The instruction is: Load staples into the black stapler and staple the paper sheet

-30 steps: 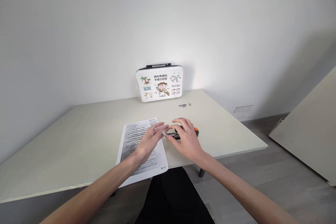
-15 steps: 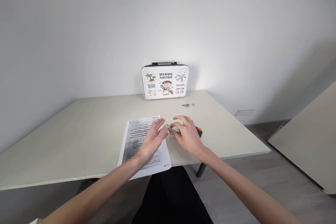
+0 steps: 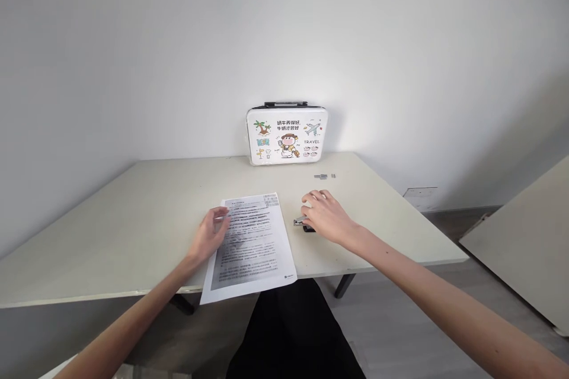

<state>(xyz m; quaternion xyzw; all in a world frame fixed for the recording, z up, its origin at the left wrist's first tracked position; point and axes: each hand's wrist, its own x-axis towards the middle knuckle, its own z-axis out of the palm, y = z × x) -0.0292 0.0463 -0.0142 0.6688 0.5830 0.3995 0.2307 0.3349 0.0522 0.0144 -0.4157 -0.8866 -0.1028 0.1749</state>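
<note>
A stapler (image 3: pixel 300 222) lies on the table right of the printed sheet; its metal front end and a bit of dark base show. My right hand (image 3: pixel 328 218) is curled over the stapler and covers its rear part, so the exact finger contact is hidden. The printed paper (image 3: pixel 253 243) lies at the front edge, its lower end reaching past the table. At its left side is my left hand (image 3: pixel 210 233), fingers apart and slightly bent, holding nothing. Whether those fingertips touch the sheet, I cannot tell.
Several small strips of staples (image 3: pixel 321 176) lie toward the back of the table (image 3: pixel 146 219). A white case (image 3: pixel 287 136) with cartoon prints and a black handle stands against the wall. On the right, a pale panel (image 3: pixel 520 243) rises from the floor.
My hands have parted. The left moved left from the stapler's front to the paper's left side; the right shifted slightly right, over the stapler. The view turned a little left.
</note>
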